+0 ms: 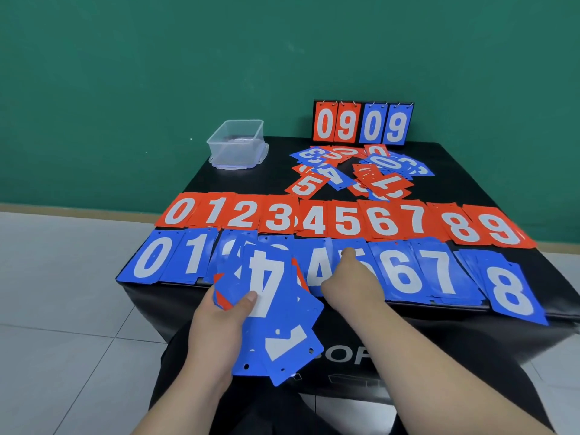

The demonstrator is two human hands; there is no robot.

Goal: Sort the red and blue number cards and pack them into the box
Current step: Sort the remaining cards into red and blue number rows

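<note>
At the far left of the table (248, 183) we are seeing the clear box (236, 146), its contents hard to make out. Nearer, the left hand (216, 318) is gripping a fan of blue cards (301, 312), thumb on a 4, hiding the 2 and 3 in the blue row (398, 271). The right hand (351, 282) is resting on that row's 4 and 5; its fingers are mostly hiding beneath it, so we cannot tell their grip. Beyond the red row (345, 219), a loose pile (361, 171) is lying jumbled.
</note>
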